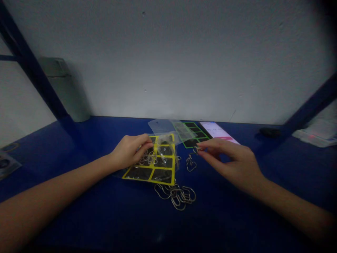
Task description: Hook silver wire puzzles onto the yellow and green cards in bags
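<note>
My left hand (130,151) rests over the top left of a yellow-edged black card (150,179), its fingers gripping the edge of a clear plastic bag (166,151). Several linked wire puzzles (147,160) lie under those fingers. My right hand (226,158) pinches a small metal wire piece (197,150) between thumb and fingertips. Just below it lies a heart-shaped wire puzzle (191,164). A tangled heap of wire puzzles (176,196) sits in front of the yellow card, and a green-edged black card (191,133) lies behind it.
A phone (217,130) with a lit screen lies at the back of the blue shelf (86,140), beside the green card. A grey bottle (64,89) stands back left, a dark object (270,132) back right. Blue uprights frame both sides, with a white wall behind.
</note>
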Action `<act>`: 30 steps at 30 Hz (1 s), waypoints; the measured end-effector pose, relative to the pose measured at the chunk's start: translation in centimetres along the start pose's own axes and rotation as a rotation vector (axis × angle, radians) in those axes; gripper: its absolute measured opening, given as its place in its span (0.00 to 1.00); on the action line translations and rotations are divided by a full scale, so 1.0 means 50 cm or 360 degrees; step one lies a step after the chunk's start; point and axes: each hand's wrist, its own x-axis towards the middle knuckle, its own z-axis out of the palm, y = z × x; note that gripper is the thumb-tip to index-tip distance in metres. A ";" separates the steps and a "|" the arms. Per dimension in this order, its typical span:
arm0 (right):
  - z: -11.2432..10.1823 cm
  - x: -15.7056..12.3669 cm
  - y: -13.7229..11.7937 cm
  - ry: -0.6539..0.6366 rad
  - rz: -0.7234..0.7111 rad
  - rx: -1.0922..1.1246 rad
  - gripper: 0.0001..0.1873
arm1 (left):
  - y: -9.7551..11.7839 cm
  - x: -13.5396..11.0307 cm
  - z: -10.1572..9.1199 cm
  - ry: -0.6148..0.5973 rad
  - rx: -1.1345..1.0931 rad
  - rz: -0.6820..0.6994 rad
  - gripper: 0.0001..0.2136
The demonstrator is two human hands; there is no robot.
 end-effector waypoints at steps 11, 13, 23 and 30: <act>-0.009 0.001 0.004 0.0160 0.0118 -0.0038 0.06 | 0.002 0.002 0.000 0.0026 0.0024 0.0019 0.10; -0.002 0.002 0.004 0.0092 0.0115 0.0025 0.06 | 0.003 0.002 -0.001 0.0031 0.0023 0.0023 0.09; -0.002 -0.006 -0.022 0.0204 -0.0254 -0.0107 0.10 | 0.019 0.002 -0.006 0.0032 -0.0049 0.0014 0.10; 0.019 -0.002 -0.046 -0.0032 -0.0579 -0.0083 0.13 | 0.033 0.000 -0.007 0.0031 -0.0175 0.0110 0.10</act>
